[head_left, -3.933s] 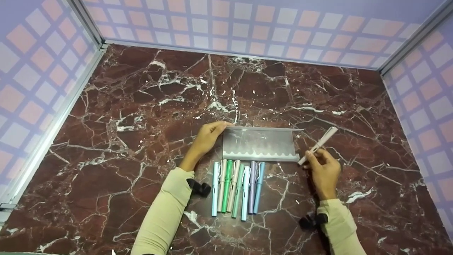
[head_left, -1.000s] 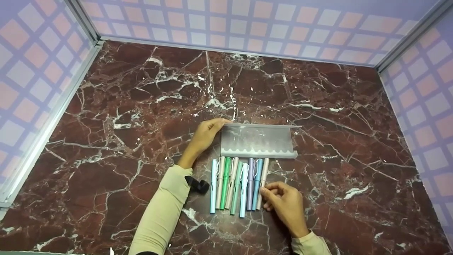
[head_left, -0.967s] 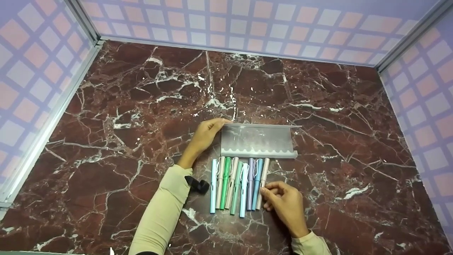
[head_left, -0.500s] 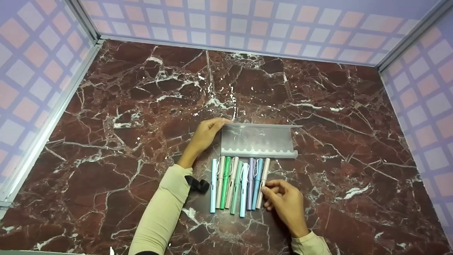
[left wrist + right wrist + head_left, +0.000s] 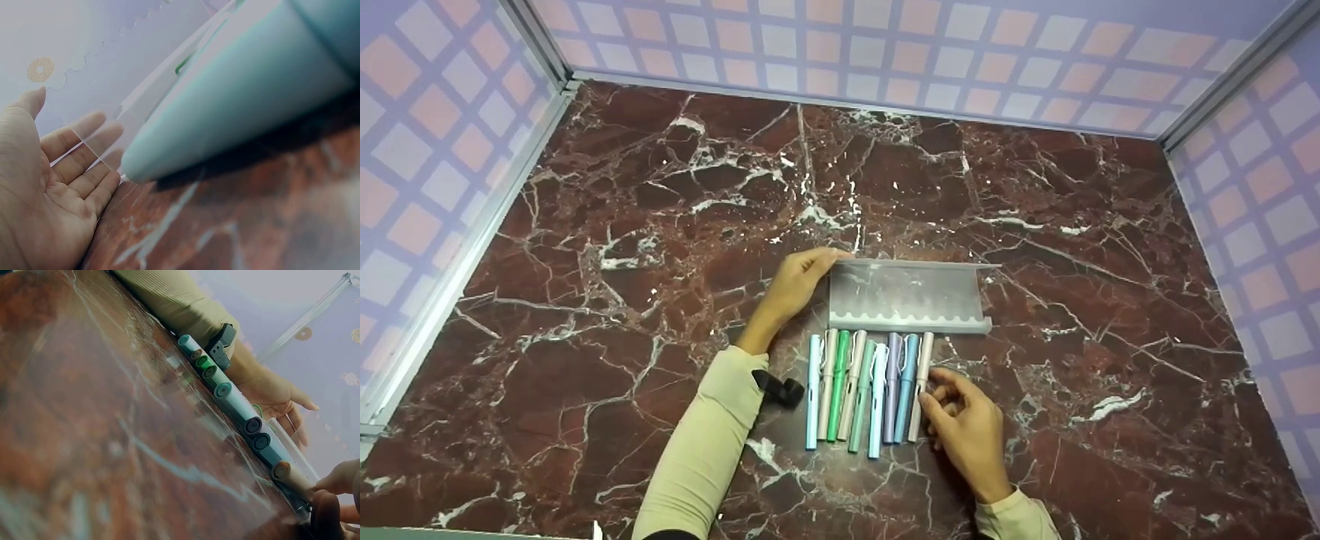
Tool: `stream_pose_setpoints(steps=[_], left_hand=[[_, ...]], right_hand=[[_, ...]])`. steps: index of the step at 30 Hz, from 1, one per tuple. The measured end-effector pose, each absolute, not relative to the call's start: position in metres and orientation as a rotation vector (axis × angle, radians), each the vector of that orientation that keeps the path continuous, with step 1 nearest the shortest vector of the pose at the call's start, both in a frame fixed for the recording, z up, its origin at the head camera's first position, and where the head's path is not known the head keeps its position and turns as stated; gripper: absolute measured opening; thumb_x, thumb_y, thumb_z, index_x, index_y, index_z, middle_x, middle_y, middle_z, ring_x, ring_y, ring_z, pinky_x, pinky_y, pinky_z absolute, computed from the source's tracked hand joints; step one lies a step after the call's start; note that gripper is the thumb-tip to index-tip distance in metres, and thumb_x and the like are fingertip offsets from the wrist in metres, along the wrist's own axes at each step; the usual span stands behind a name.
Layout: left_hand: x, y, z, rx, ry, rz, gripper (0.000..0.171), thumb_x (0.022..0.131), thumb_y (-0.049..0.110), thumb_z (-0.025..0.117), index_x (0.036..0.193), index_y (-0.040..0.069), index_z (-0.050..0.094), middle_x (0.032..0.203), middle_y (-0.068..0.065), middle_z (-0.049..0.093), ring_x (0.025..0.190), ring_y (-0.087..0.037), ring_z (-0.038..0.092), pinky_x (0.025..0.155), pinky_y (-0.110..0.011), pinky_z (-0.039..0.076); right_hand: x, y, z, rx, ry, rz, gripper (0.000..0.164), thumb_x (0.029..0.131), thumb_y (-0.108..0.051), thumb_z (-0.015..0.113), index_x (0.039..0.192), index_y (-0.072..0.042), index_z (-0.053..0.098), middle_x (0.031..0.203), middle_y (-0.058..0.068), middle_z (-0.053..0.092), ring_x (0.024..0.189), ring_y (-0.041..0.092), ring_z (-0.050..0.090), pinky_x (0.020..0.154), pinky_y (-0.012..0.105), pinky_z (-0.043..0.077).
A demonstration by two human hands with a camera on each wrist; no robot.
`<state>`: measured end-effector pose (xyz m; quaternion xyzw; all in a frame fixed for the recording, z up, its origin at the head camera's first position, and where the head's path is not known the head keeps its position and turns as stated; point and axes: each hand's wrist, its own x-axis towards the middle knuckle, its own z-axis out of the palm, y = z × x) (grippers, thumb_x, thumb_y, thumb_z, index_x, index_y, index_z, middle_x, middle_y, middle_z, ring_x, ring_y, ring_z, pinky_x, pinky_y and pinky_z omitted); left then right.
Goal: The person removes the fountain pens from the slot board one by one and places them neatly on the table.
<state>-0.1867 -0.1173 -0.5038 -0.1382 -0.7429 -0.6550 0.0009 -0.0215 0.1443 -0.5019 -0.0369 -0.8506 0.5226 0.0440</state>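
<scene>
A clear plastic pen rack with a scalloped front strip stands upright on the table. My left hand is at its left end; in the left wrist view that hand's straight fingers lie behind the clear panel, thumb raised apart. Before the rack lies a row of several capped pens, including a light blue pen, a green pen, a purple pen and a blue pen. My right hand, fingers loosely bent, is beside the beige pen at the right end, thumb at its edge.
Dark red marbled tabletop extends around the rack. Patterned panels enclose the back and both sides, with metal posts at the corners. A black wrist camera is on the left sleeve, near the pens.
Since the earliest frame, my right hand has brought the beige pen from the right of the rack to the row's right end. Just now its thumb has slipped off that pen. The left hand stays put.
</scene>
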Motion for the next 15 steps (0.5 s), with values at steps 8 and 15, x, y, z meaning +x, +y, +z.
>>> stream_pose_setpoints(steps=[8,15], left_hand=[[-0.180,-0.116,-0.489,-0.412,-2.361,-2.075,0.032,0.107,0.013,0.046,0.121,-0.008,0.065,0.129,-0.024,0.065,0.127,-0.038,0.057,0.114,-0.044,0.039],[-0.167,-0.115,-0.465,-0.398,-2.378,-2.084,0.032,0.106,0.013,0.047,0.120,-0.010,0.065,0.128,-0.025,0.064,0.126,-0.039,0.058,0.113,-0.042,0.042]], right_hand=[[-0.023,0.146,-0.503,-0.096,-2.592,1.435,0.043,0.081,-0.008,0.084,0.121,-0.004,0.069,0.086,0.006,0.066,0.053,0.003,0.056,0.040,0.020,0.047],[-0.024,0.146,-0.506,-0.017,-2.609,1.283,0.045,0.075,-0.007,0.087,0.117,-0.006,0.072,0.084,0.001,0.066,0.057,0.001,0.054,0.049,0.019,0.050]])
